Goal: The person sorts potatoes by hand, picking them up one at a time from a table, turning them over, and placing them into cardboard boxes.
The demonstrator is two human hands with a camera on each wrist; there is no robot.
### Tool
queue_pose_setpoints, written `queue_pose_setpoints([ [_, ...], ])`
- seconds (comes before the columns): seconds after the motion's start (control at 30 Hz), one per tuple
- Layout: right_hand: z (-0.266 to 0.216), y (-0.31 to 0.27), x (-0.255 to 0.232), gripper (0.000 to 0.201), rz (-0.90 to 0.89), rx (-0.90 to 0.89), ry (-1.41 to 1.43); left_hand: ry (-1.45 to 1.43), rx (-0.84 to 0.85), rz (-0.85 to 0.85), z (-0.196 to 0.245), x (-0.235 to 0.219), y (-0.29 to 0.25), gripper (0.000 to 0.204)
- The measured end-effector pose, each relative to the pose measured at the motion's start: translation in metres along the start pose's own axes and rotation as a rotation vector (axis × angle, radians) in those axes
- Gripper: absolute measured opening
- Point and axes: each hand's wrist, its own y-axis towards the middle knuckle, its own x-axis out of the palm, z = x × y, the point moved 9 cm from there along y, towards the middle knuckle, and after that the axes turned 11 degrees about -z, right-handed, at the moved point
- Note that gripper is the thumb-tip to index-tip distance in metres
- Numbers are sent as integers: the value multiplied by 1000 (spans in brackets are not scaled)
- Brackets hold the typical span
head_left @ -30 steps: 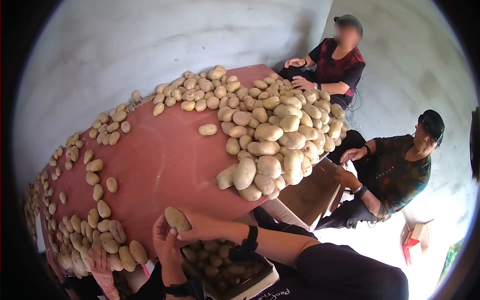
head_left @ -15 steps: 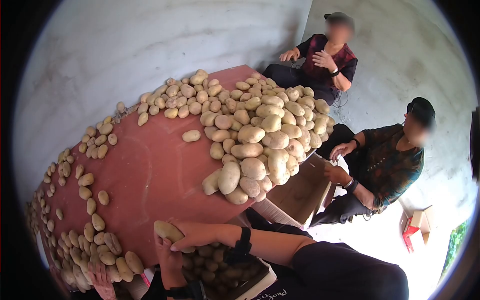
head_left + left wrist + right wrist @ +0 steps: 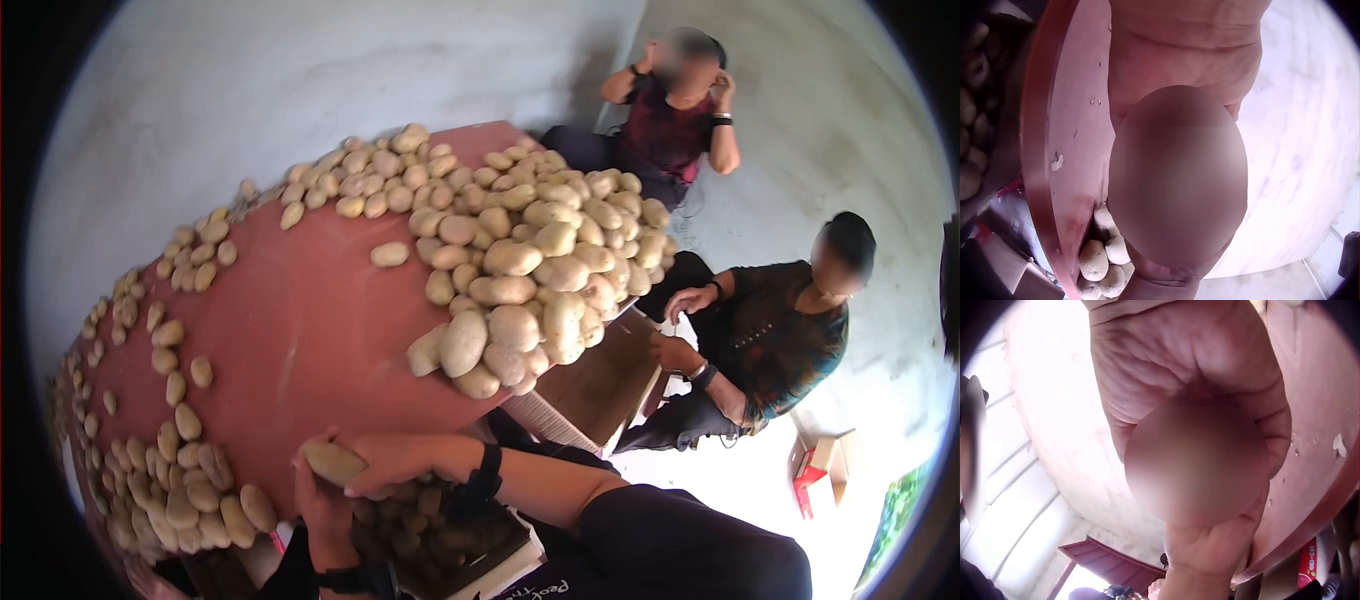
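at seven o'clock, left hand (image 3: pixel 325 515) and right hand (image 3: pixel 398 460) hold one potato (image 3: pixel 334 463); at two o'clock lies potato heap (image 3: pixel 545 255).

White lettering (image 3: pixel 552 590) on the dark shirt (image 3: pixel 650 540) at the near side reads in part "Peo", with "Th" below; the rest is unclear. By the edge of the tabletop (image 3: pixel 1310 412), a red label (image 3: pixel 1307 564) bears pale characters too small to read.

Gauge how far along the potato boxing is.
Partway, I'd judge. Done: the near box already holds many potatoes. In hand: at least one potato, gripped by left hand and right hand. Left, probably: the big heap and scattered groups on the table.
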Motion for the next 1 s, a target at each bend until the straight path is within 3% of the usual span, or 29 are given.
queue_pose_setpoints([
  [0.07,-11,-1,1,71,-5,75,-23,90,-3,69,2,-6,-3,54],
  [0.17,-6,7,2,69,-69,-37,14,147,-38,96,14,0,-4,53],
  [0.2,-8,9,7,66,-108,-53,150,243,-111,132,14,-9,-9,51],
  [0.23,-9,11,9,63,-118,-53,202,277,-58,205,21,-15,-11,45],
  [0.3,12,9,11,62,-94,115,283,411,47,346,37,-37,-24,34],
  [0.4,13,8,34,62,-252,247,341,747,210,555,69,-63,-40,20],
  [0.47,20,12,51,62,-387,199,117,1041,312,714,95,-70,-59,15],
  [0.53,38,8,71,64,-521,218,-97,1373,302,740,119,-59,-67,21],
  [0.63,80,0,94,65,-659,481,-599,1625,230,752,124,-59,-71,30],
  [0.73,109,-12,100,70,-757,740,-831,1687,125,685,114,-66,-71,37],
  [0.83,121,-13,80,64,-598,873,-924,1717,51,655,109,-67,-72,40],
  [0.93,131,-9,53,59,-307,855,-1019,1764,3,651,105,-69,-73,44],
  [1.0,133,-9,60,44,-326,754,-1089,1814,-43,644,100,-71,-74,47],
])
